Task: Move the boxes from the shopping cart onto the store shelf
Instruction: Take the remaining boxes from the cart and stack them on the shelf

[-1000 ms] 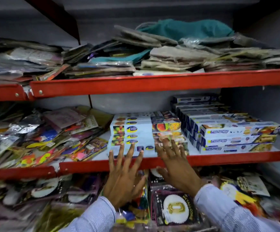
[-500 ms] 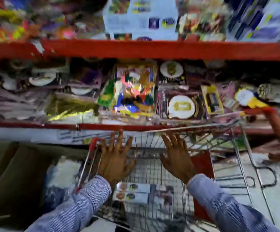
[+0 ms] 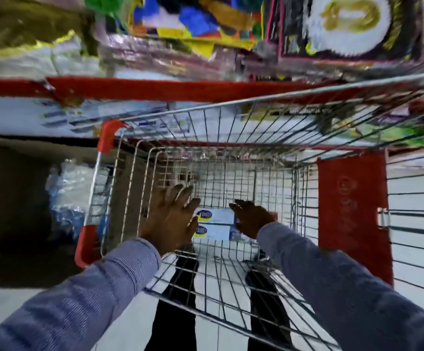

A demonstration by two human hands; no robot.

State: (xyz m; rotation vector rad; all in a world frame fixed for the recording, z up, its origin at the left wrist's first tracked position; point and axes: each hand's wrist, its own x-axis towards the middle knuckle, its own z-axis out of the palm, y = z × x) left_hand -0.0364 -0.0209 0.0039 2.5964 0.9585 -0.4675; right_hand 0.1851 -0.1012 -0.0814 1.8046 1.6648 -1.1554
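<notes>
The fingers of the left hand [image 3: 171, 219] are spread and straight, their tips at the left end of the boxes [image 3: 214, 224]; they clench nothing, and whether they already touch the cardboard cannot be told through the blur. The fingers of the right hand [image 3: 252, 217] curl downward over the right end of the same boxes, but it is unclear whether they have closed on them. Two white boxes with a blue and yellow logo lie flat, side by side, on the wire floor of the shopping cart [image 3: 231, 173], between the two hands. No other boxes show in the cart. Both arms, in striped blue sleeves, reach down into the basket from the near side.

Beyond the cart runs the red edge of the store shelf [image 3: 155, 88], with blurred, brightly coloured packets [image 3: 193, 19] stacked above it. A red panel [image 3: 352, 211] hangs on the cart's right side.

The step in hand appears to be the pick-up: the hands frame the boxes from both ends. The next move probably calls for pressing inward on both ends so the pair lifts as one, raising it clear of the wire rim, then carrying it up to the shelf.
</notes>
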